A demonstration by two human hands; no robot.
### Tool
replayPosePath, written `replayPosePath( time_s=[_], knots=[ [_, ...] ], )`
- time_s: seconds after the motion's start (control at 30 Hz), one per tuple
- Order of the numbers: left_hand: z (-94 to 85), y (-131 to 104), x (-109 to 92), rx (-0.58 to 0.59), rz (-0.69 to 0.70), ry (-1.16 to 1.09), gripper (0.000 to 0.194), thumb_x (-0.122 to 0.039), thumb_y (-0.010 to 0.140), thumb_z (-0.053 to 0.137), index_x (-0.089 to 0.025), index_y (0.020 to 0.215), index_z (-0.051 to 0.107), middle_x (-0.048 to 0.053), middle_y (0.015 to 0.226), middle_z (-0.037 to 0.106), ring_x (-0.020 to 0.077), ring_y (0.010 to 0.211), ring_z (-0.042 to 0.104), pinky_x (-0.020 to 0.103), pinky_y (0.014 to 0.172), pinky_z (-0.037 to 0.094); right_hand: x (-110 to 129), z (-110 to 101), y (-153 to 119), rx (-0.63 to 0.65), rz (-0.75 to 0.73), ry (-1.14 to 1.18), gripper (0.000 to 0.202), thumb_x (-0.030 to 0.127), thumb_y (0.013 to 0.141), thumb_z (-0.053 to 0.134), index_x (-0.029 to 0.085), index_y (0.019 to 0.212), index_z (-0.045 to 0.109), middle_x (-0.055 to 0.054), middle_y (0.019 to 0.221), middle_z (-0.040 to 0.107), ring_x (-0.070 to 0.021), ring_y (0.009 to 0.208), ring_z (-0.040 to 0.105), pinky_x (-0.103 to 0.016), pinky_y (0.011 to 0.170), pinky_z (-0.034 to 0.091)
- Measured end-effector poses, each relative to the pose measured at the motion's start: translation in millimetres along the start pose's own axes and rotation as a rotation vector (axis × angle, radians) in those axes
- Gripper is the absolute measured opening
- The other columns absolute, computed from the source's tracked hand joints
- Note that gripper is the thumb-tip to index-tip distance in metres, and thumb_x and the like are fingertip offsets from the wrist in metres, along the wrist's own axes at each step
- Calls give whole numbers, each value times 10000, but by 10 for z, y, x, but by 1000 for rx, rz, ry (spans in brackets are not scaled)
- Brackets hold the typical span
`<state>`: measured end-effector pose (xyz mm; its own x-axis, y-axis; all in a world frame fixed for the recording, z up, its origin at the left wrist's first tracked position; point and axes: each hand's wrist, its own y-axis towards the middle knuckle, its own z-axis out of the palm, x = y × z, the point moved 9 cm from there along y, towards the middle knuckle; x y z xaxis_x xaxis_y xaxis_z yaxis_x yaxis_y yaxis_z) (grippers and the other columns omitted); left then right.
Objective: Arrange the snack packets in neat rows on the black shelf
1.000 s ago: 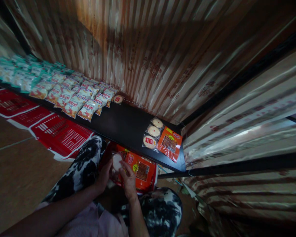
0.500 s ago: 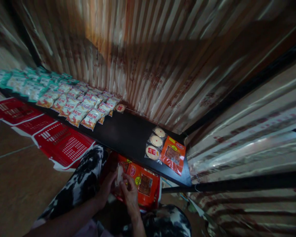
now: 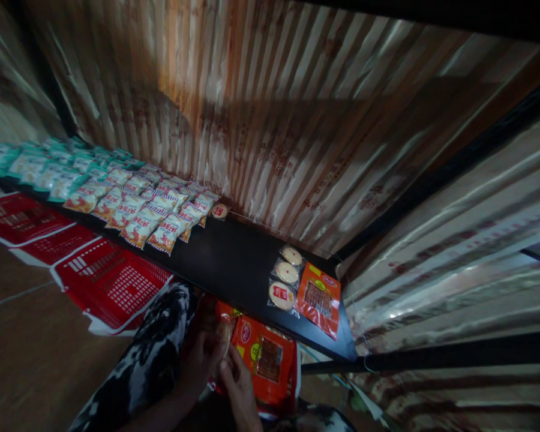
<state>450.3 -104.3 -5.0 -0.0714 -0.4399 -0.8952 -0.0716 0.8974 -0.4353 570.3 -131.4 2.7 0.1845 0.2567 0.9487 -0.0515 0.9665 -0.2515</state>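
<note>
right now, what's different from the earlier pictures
The pale round wrapped disc has turned from face-on to nearly edge-on between the left hand and right hand; neither let go. The view shifted, putting the black shelf lower. Its flat orange packet and three cream rounds stayed put.

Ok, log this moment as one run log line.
left hand: holds wrapped snack | right hand: fingers on it | black shelf: three round wrapped biscuits beside orange snack pack

No text legible. Red characters on white bags (image 3: 137, 227), oval logo on orange packet (image 3: 319, 300), red label on round pack (image 3: 281, 296): too blurred.
</note>
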Motion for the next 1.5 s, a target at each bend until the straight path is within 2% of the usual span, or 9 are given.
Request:
replayPosePath(
  time_s=[0.13,0.33,0.53,0.8,1.0,1.1,1.2,1.37,1.5],
  knots=[
    [2,0,-110,19,92,65,365,-554,688,545,-227,847,522,27,806,660,211,791,638,289,736,480,52,111,77,51,1,38,585,558,663,672,218,1136,625,-101,1011,693,-283,959,637,-425,870,487],
    [-34,35,-280,6,202,20,292,-479,777,421,-226,871,532,50,938,650,206,917,609,307,846,460,247,31,128,-162,-83,0,536,608,665,632,224,1036,679,-63,953,710,-259,939,637,-350,830,508],
    [-73,222,-531,-36,288,-5,284,-386,728,475,-202,935,533,89,1009,643,227,980,594,351,896,446,373,-73,283,-211,-129,-109,491,577,707,607,206,1019,684,-60,953,709,-242,912,641,-319,806,508],
    [-52,579,-953,-39,342,-33,283,-300,723,467,-178,972,524,95,998,641,211,898,621,327,799,489,697,-199,659,-281,-155,-127,443,505,664,666,185,970,675,-86,954,711,-251,882,647,-325,782,505],
    [-15,850,-1323,-55,353,153,246,-188,760,448,-178,993,528,59,1000,636,154,849,609,259,778,464,960,-127,931,-235,-166,-203,448,481,712,619,159,1023,633,-84,911,705,-235,826,639,-307,730,489],
    [21,984,-1491,-69,398,228,248,-135,770,424,-174,991,529,59,1012,627,136,853,601,239,792,448,1106,-122,1071,-244,-190,-305,440,490,734,586,141,997,631,-57,792,684,-201,735,612,-269,665,463],
    [53,1126,-1651,-82,454,304,260,-101,759,422,-165,983,536,67,1018,621,134,877,599,235,814,435,1235,-186,1217,-336,-225,-464,400,508,722,578,142,868,650,0,618,598,-149,581,524,-229,546,397],
    [57,1453,-1783,-58,371,415,235,-108,750,452,-168,949,561,61,968,651,132,855,617,224,782,433,1338,-248,1476,-432,-256,-614,337,501,718,546,174,704,629,25,545,541,-125,509,467,-221,500,343],
    [31,1692,-1848,-38,305,452,174,-188,761,480,-195,898,588,34,915,678,136,819,626,214,708,431,1336,-254,1671,-453,-227,-709,269,446,738,518,202,743,632,5,586,603,-150,534,526,-235,515,355]
  ],
)
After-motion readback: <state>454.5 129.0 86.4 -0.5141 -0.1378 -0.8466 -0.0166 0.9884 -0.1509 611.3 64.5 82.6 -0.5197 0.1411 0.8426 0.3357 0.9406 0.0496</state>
